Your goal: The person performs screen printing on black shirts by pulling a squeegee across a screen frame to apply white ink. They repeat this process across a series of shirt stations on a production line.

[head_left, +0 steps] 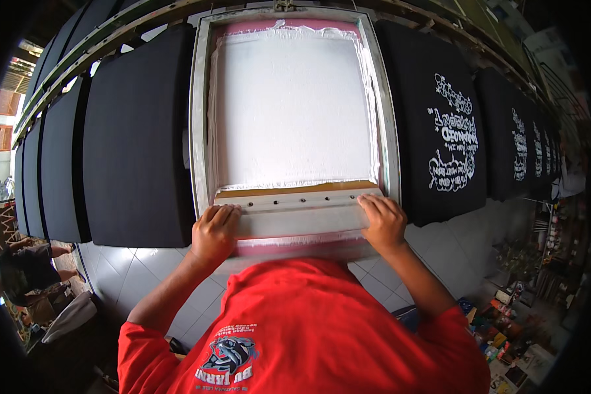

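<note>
A wide grey squeegee (302,215) lies across the near part of a screen-printing frame (201,118). Several dark bolts dot its holder, and a strip of amber blade shows along the far edge. My left hand (217,228) is closed around its left end; my right hand (383,222) grips the right end, fingers over the top. Beyond the blade, white ink (295,108) covers most of the mesh, with thick ridges along the sides and far edge. Bare pink mesh (289,248) shows on the near side of the squeegee. The frame hides whatever lies beneath it.
Black shirts on boards stand in a row: a plain one (134,138) left of the frame, and a white-printed one (433,131) to the right. A metal rail (138,36) runs behind. Bottles and cans (502,299) crowd the lower right. Another person (29,272) is at far left.
</note>
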Demonstrator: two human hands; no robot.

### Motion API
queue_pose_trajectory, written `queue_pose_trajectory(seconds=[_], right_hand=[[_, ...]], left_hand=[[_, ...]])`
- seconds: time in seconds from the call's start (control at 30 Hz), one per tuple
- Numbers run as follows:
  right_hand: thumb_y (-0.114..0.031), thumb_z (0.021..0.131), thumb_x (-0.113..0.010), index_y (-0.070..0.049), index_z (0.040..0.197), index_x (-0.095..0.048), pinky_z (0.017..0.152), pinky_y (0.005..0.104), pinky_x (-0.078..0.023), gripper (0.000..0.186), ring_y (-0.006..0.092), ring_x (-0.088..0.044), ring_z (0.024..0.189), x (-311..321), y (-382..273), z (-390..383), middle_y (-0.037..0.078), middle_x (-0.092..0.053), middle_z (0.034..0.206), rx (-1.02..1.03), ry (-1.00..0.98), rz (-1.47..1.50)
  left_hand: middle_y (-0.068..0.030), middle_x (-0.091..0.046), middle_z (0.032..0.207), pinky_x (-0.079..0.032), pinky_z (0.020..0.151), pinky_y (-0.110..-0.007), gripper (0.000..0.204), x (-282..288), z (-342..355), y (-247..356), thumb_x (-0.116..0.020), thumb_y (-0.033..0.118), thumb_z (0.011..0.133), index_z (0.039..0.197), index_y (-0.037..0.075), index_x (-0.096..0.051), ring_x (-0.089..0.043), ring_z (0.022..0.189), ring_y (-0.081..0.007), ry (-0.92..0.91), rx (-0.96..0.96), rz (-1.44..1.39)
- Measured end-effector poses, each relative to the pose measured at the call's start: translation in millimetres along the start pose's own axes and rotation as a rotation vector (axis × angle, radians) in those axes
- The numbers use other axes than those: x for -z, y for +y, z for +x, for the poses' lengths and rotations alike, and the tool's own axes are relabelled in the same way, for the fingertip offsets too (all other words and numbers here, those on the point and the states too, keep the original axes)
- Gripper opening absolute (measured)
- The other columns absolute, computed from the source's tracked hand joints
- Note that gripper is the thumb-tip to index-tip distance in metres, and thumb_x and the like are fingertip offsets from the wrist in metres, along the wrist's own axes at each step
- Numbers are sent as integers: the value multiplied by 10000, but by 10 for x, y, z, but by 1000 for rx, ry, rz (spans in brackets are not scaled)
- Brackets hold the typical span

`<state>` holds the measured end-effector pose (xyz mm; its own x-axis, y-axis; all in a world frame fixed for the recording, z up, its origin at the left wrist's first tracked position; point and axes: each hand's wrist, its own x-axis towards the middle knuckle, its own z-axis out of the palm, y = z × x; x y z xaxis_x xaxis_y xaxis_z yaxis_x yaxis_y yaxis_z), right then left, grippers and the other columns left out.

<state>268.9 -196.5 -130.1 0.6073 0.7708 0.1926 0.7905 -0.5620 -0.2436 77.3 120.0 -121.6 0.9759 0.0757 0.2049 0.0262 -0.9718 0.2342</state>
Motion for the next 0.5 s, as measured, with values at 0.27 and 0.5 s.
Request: queue_pose_trajectory(seconds=[0.27,0.5], right_hand=[[-49,619,-741,-130,1107,-680,867,378,-544,499,262,-644,1022,-314,768,1453,56,-690,1110,34,-49,-39],[-198,696,-759,-151,1017,-710,769,432,-560,328,307,-679,924,-344,1176,3042,107,-713,967,-12,-66,-90]], left_hand=[[-73,-679,910,-575,745,-328,263,-331,1238,-847,-639,3,730,987,44,-681,-666,809,-240,65,-72,77],[-100,-691,926,-577,763,-374,270,-341,2636,-1639,-725,164,733,996,112,-691,-681,845,-281,5,17,251]])
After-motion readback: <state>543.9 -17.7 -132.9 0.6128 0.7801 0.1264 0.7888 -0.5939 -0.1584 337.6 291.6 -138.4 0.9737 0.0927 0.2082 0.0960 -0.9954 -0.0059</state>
